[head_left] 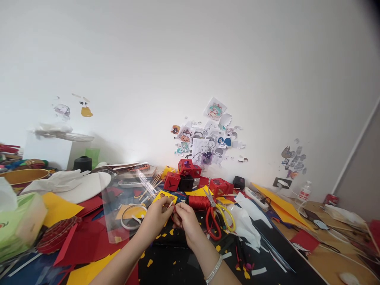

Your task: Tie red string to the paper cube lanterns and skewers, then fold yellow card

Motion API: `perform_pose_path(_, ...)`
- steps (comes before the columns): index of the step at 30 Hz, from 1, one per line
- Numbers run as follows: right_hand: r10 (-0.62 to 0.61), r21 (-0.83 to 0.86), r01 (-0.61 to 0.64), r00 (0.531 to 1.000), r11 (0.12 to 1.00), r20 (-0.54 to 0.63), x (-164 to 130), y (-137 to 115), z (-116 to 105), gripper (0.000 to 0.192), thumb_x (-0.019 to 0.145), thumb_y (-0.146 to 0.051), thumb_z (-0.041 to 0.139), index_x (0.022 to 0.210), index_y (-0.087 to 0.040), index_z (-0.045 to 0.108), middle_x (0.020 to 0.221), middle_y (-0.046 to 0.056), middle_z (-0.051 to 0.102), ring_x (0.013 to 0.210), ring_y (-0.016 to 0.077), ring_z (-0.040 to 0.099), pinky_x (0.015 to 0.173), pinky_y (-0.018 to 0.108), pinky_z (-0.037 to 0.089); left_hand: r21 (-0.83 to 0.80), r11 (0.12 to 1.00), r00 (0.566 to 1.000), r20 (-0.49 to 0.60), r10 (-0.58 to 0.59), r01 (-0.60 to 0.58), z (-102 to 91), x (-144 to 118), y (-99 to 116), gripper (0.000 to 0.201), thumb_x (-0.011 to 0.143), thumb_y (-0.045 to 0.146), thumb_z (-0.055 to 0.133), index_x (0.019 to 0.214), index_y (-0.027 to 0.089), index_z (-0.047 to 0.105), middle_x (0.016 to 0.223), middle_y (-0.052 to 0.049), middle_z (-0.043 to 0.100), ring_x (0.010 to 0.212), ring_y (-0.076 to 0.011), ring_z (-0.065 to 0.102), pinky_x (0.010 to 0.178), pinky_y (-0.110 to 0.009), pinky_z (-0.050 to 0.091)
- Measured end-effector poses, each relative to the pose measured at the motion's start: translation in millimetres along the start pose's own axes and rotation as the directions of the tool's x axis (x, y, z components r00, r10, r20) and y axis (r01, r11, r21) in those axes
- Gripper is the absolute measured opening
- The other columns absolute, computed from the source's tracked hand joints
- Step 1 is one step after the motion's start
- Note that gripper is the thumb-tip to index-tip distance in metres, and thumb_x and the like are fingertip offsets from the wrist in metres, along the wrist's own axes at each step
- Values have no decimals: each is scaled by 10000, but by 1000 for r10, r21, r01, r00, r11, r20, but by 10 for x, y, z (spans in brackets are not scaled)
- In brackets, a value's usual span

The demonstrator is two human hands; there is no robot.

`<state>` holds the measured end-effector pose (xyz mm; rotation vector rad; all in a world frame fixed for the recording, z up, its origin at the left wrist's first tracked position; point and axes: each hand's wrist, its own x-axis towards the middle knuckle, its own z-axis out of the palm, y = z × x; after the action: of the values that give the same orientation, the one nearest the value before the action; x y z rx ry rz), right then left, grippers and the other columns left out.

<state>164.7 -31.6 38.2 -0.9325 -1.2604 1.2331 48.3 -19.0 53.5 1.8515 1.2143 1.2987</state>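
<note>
My left hand (pixel 156 217) pinches a yellow paper piece with cut-out shapes (pixel 165 196) over the black work mat (pixel 178 257). Close against it, my right hand (pixel 184 218), with a silver bracelet on the wrist, has its fingers closed on the same piece or something small at its edge; which one is hidden by the fingers. A spool of red thread (pixel 198 202) lies just beyond the right hand. Scissors with red and yellow handles (pixel 218 219) lie to its right.
Small red and black paper boxes (pixel 185 176) are stacked behind the hands. A tape roll (pixel 133 217) and clear plastic sheet (pixel 124 206) lie left. Red and yellow paper sheets (pixel 62 206) and a green tissue box (pixel 20 223) fill the left side. Stickers (pixel 204 142) cover the wall.
</note>
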Motion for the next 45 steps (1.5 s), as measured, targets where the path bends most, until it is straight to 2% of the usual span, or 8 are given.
perform_pose_path(7,51,20,-51,999,999,10,-8,9,-5,348,682,-505,571,614,-190,440,403,-95,345,392,55,280,434,193,338,-29,1000,1000,5,-6,6,8,-8,6,230,633,430,485,589,207,517,542,14,537,553,-173,501,540,-275,370)
perform_pose_path(16,47,18,-47,999,999,25,-13,3,-2,417,673,-574,586,611,-196,421,397,-102,320,372,49,255,424,196,321,-45,999,1000,14,-22,23,25,11,6,237,608,434,475,572,202,508,550,5,533,550,-170,486,533,-277,364)
perform_pose_path(24,16,19,-16,1000,1000,0,7,42,11,490,638,-666,570,645,-191,449,433,-102,309,391,49,259,433,206,344,-39,999,999,5,-34,34,35,10,-11,227,619,431,479,547,218,455,525,20,508,532,-159,469,527,-275,353)
perform_pose_path(29,-43,-49,41,998,998,-43,26,48,21,490,650,-685,532,640,-208,421,448,-97,293,408,66,260,423,211,311,-57,997,999,-7,-47,46,39,12,-8,247,615,448,482,527,222,434,512,31,470,528,-150,431,525,-274,322)
perform_pose_path(34,-178,-140,171,983,975,-44,28,19,0,392,710,-579,550,664,-200,463,507,-71,364,461,83,335,455,213,284,-144,984,995,31,-99,103,19,14,9,282,622,464,482,508,222,391,473,56,408,477,-120,392,466,-242,292)
perform_pose_path(39,-140,-119,139,990,983,0,1,-43,4,381,693,-565,569,679,-191,494,494,-73,366,463,86,338,469,219,301,-268,932,966,156,-207,243,-1,-27,55,279,662,481,435,568,227,369,383,98,315,343,-76,278,370,-201,199)
perform_pose_path(42,-135,-67,136,991,988,26,-12,-65,4,377,705,-558,567,677,-187,503,480,-78,360,454,79,320,485,219,319,-334,900,957,174,-232,279,-36,-89,131,279,687,494,434,649,219,409,417,97,339,366,-78,319,384,-190,199)
perform_pose_path(45,-121,-21,122,992,992,38,-10,-65,-12,375,708,-549,577,664,-183,510,463,-84,346,440,70,296,497,221,335,-382,882,959,170,-227,276,-52,-125,179,298,667,500,477,726,209,449,487,86,395,414,-87,391,411,-200,270)
